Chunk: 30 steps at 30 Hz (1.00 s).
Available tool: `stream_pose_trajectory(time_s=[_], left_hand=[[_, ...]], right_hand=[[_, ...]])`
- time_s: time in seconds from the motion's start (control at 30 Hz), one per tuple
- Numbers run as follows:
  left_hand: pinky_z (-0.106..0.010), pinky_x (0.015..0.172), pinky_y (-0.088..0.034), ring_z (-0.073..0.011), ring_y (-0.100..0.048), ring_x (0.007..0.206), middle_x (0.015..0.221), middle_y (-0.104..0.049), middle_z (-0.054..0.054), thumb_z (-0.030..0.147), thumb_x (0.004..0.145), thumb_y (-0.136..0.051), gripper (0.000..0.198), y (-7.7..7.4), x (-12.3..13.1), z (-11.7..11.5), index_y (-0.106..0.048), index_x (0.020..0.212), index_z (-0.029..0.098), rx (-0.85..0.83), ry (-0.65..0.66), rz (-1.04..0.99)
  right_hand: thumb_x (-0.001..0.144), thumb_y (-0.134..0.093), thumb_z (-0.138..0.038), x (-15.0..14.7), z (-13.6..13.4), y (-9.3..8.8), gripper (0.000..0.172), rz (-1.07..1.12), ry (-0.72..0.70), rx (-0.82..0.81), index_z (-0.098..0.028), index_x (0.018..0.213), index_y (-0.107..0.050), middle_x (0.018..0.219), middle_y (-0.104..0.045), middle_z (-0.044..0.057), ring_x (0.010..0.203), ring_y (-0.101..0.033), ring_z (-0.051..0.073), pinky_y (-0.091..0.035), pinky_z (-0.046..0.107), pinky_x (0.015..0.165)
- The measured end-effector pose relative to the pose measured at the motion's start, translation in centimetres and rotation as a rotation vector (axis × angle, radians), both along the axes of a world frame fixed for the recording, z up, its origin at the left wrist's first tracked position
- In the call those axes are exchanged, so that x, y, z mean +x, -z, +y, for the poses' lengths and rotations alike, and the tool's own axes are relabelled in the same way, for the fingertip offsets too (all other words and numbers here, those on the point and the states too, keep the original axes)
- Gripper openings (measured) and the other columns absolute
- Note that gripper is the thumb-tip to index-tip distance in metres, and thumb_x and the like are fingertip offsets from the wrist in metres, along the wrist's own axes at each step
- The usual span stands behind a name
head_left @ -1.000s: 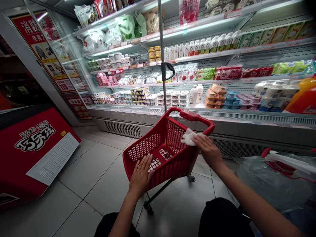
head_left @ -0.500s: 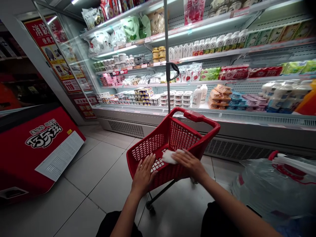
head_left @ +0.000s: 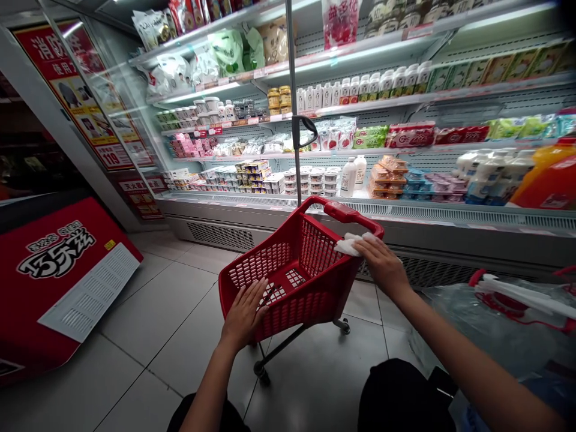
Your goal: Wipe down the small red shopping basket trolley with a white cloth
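Observation:
A red plastic shopping cart (head_left: 294,309) with a lattice basket stands on the floor before me. My left hand (head_left: 244,313) rests on the rim at its near left corner, palm down and fingers extended. My right hand (head_left: 380,261) is closed on a crumpled white cloth or tissue (head_left: 348,244), pressed to the basket rim near the handle (head_left: 344,211). The fingers partly cover the cloth. Inside the basket only the lattice floor shows.
Behind the cart runs a refrigerated display case (head_left: 324,207) stocked with yogurt, bottles and pouches, with a black door handle (head_left: 305,132). A red chest freezer (head_left: 72,264) stands left. Large clear water jugs (head_left: 486,324) with red caps sit at the right.
My right hand has slid the white cloth along the basket's near side, rightward and up towards the handle. My left hand stays on the rim. The view has shifted slightly right.

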<state>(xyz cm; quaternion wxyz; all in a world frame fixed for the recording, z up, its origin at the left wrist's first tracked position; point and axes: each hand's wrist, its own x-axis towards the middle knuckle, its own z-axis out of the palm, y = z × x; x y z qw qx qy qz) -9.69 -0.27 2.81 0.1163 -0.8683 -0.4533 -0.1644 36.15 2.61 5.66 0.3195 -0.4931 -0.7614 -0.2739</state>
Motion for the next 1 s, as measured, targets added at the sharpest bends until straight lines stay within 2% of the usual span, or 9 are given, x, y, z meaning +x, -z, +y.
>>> stream_pose_trajectory(time_s=[0.17, 0.3, 0.43, 0.5, 0.57, 0.7, 0.8, 0.9, 1.0], left_hand=[[-0.047, 0.128, -0.027, -0.0222, -0.038, 0.152, 0.166, -0.037, 0.0, 0.043, 0.108, -0.036, 0.068, -0.2, 0.3, -0.5, -0.001, 0.166, 0.032, 0.057, -0.043, -0.05], [-0.047, 0.128, -0.027, -0.0212, -0.036, 0.152, 0.166, -0.035, -0.001, 0.031, 0.109, -0.033, 0.066, 0.3, 2.6, -1.7, 0.0, 0.166, 0.03, 0.082, -0.038, -0.076], [-0.05, 0.125, -0.032, -0.0226, -0.043, 0.149, 0.164, -0.039, 0.0, 0.03, 0.109, -0.035, 0.062, 1.2, 4.7, -2.5, -0.011, 0.166, 0.031, 0.063, -0.005, -0.052], [-0.05, 0.124, -0.035, -0.0224, -0.046, 0.147, 0.162, -0.041, 0.0, 0.029, 0.109, -0.035, 0.059, 1.4, 4.8, -2.6, -0.017, 0.165, 0.033, 0.045, -0.002, -0.05], [-0.047, 0.122, -0.038, -0.0214, -0.047, 0.146, 0.162, -0.042, 0.001, 0.029, 0.109, -0.034, 0.057, 1.4, 4.5, -2.7, -0.02, 0.164, 0.033, 0.026, 0.005, -0.051], [-0.043, 0.121, -0.041, -0.0206, -0.049, 0.145, 0.161, -0.044, 0.001, 0.029, 0.109, -0.035, 0.057, 1.2, 4.0, -2.7, -0.022, 0.164, 0.032, 0.017, 0.015, -0.064], [-0.043, 0.12, -0.042, -0.0207, -0.05, 0.144, 0.16, -0.046, 0.001, 0.028, 0.109, -0.036, 0.056, 1.1, 4.1, -2.7, -0.024, 0.164, 0.032, 0.039, 0.01, -0.075], [-0.043, 0.118, -0.044, -0.0213, -0.05, 0.144, 0.161, -0.045, -0.001, 0.029, 0.108, -0.039, 0.059, 1.0, 4.7, -2.7, -0.02, 0.165, 0.03, 0.061, 0.017, -0.072], [-0.041, 0.119, -0.043, -0.022, -0.048, 0.145, 0.164, -0.04, -0.004, 0.033, 0.107, -0.043, 0.066, 0.9, 5.4, -3.0, -0.014, 0.166, 0.025, 0.075, 0.019, -0.067]], right_hand=[[0.098, -0.042, -0.007, -7.0, -2.0, 2.5, 0.057, -0.018, -0.16, -0.102, -0.024, 0.152, -0.05, 0.148, -0.06, 0.005, 0.141, -0.052, 0.025, -0.039, 0.05, 0.123], [0.097, -0.047, -0.009, -13.5, -3.7, 4.8, 0.059, -0.005, -0.259, -0.146, -0.022, 0.155, -0.045, 0.152, -0.057, 0.004, 0.141, -0.051, 0.025, -0.042, 0.047, 0.121], [0.095, -0.053, -0.013, -16.5, -4.0, 5.3, 0.059, 0.002, -0.349, -0.184, -0.022, 0.153, -0.049, 0.147, -0.062, 0.005, 0.136, -0.056, 0.024, -0.044, 0.045, 0.119], [0.094, -0.056, -0.015, -15.7, -3.4, 4.7, 0.055, -0.027, -0.407, -0.206, -0.021, 0.149, -0.053, 0.142, -0.065, 0.006, 0.131, -0.06, 0.024, -0.044, 0.046, 0.119], [0.095, -0.055, -0.014, -13.4, -2.5, 3.6, 0.049, -0.071, -0.424, -0.224, -0.022, 0.144, -0.057, 0.136, -0.069, 0.006, 0.123, -0.064, 0.023, -0.044, 0.046, 0.119], [0.1, -0.043, -0.009, -6.6, -0.6, 0.8, 0.045, -0.126, -0.326, -0.23, -0.027, 0.135, -0.063, 0.124, -0.073, 0.002, 0.114, -0.068, 0.023, -0.038, 0.047, 0.123], [0.103, -0.046, -0.018, -2.4, 0.2, -1.0, 0.036, -0.135, -0.246, -0.22, -0.035, 0.127, -0.067, 0.12, -0.074, 0.0, 0.117, -0.066, 0.027, -0.03, 0.053, 0.126], [0.104, -0.049, -0.021, -1.7, 0.4, -1.6, 0.029, -0.164, -0.227, -0.209, -0.029, 0.124, -0.067, 0.118, -0.074, 0.003, 0.113, -0.067, 0.027, -0.028, 0.055, 0.126], [0.103, -0.048, -0.014, -4.4, 0.5, -0.8, 0.029, -0.182, -0.298, -0.215, -0.023, 0.123, -0.067, 0.117, -0.075, 0.003, 0.108, -0.069, 0.021, -0.031, 0.047, 0.126]])
